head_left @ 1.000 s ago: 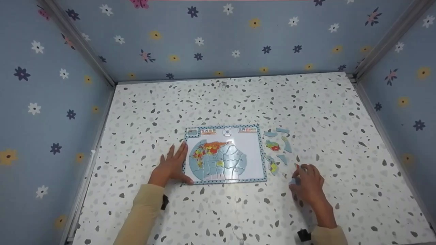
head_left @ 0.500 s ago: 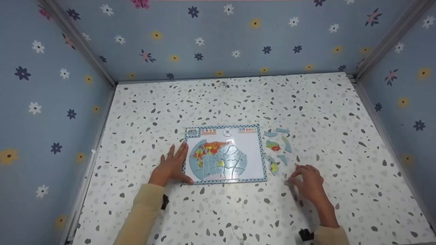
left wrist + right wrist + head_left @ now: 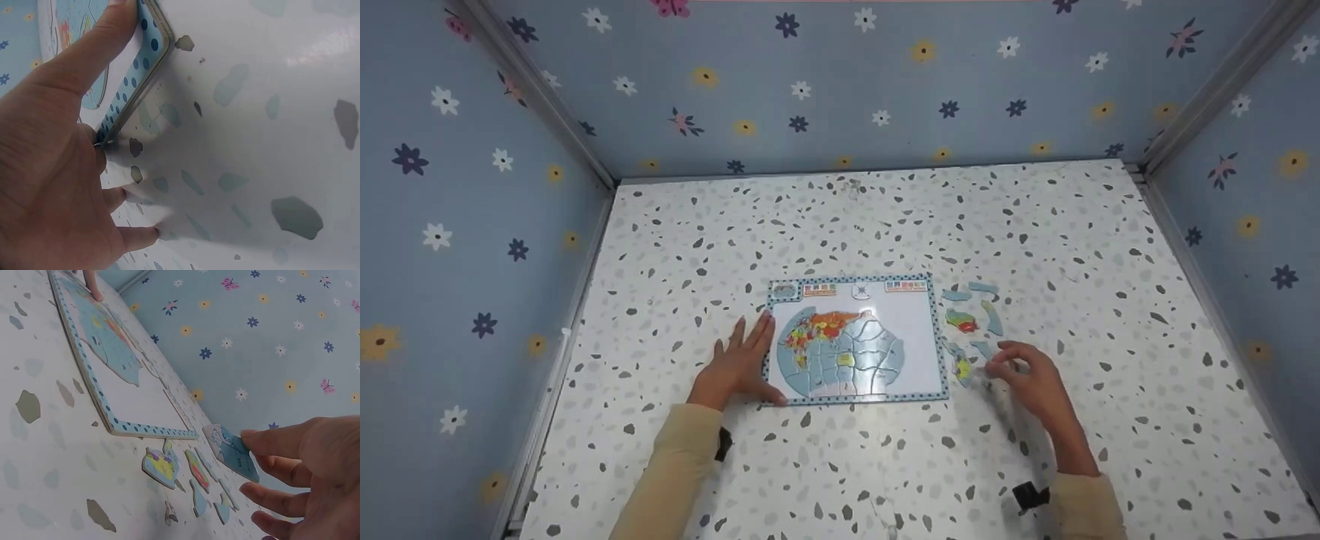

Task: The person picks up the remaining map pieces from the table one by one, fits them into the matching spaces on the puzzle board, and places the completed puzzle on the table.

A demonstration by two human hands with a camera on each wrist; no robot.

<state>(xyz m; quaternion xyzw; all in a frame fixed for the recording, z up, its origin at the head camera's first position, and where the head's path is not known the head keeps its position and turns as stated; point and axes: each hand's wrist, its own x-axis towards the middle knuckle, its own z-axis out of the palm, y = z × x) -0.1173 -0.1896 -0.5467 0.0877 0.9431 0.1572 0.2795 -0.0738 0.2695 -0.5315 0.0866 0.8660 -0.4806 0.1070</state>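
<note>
My left hand [image 3: 733, 367] lies spread at the left edge of a world map puzzle board [image 3: 921, 360], fingers straight. In the left wrist view its thumb rests on the board's dotted border [image 3: 130, 84]. Fitted puzzle pieces fill the left and middle of the map; the right part of the board is bare white. Between thumb and fingertips my right hand [image 3: 1033, 382] pinches a blue-and-white puzzle piece [image 3: 230, 453], held up off the table just right of the board. From the head the hand mostly hides that piece.
Several loose puzzle pieces lie right of the board, among them a green-and-red piece [image 3: 961, 322], a yellow-and-blue piece [image 3: 962, 367] and a blue curved piece [image 3: 992, 319]. The speckled table [image 3: 840, 232] is bounded by flowered walls [image 3: 870, 82] at back and sides.
My right hand has moved up and left from the table toward the loose pieces, carrying the pinched puzzle piece. The left hand and the board have stayed put.
</note>
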